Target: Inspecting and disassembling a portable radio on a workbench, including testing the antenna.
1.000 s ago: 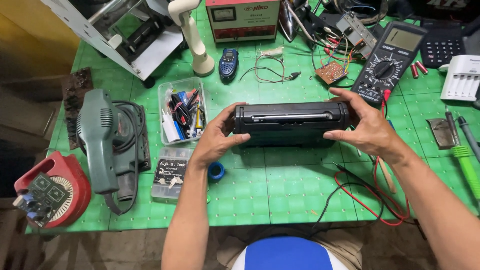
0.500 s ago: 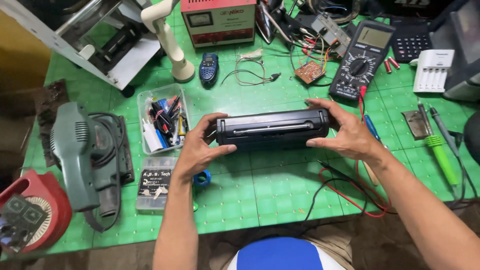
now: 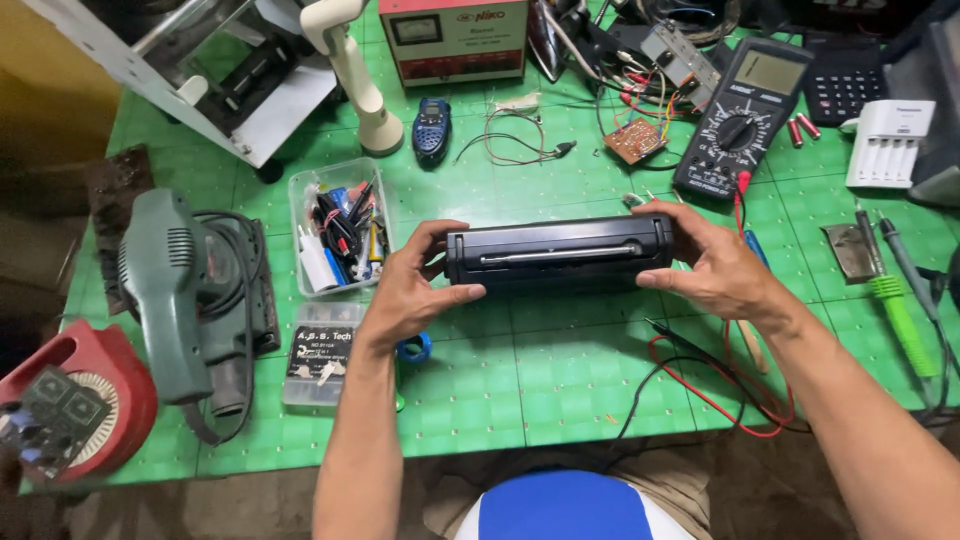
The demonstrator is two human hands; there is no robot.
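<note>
**Holding a black radio over a green table**

Gripping from both ends, two bare hands lift a long black radio (image 3: 560, 250) w/ its folded silver aerial facing up, roughly level, above the middle of the table (image 3: 560, 390). Left hand (image 3: 410, 290): thumb hooked under the near left corner, fingers (image 3: 428, 238) curled over the far edge, closed firmly on the casing. Right hand (image 3: 715, 265): fingers (image 3: 668, 212) wrapped over the right end, thumb along the near edge, likewise closed on the casing. Whether the radio's underside touches the table cannot be told.

Surroundings, L to R:
- red fan-like unit (image 3: 75, 410) at the near left corner; green power sander (image 3: 185, 290) w/ black cord beside it.
- clear tub (image 3: 335, 225) of small parts and leads, just left of the left hand; flat clear parts box (image 3: 320, 355) nearer the viewer; blue tape roll (image 3: 415, 348) partly hidden under the left wrist.
- small blue handset (image 3: 432, 128), loose thin wires (image 3: 515, 135), bare circuit board (image 3: 633, 140) beyond the radio.
- multimeter (image 3: 740, 115) at the far right of the radio, its red and black leads (image 3: 720, 385) trailing under the right forearm.
- white battery charger (image 3: 885, 145), black calculator (image 3: 845, 80), green-handled soldering iron (image 3: 900, 315) at the right edge.
</note>
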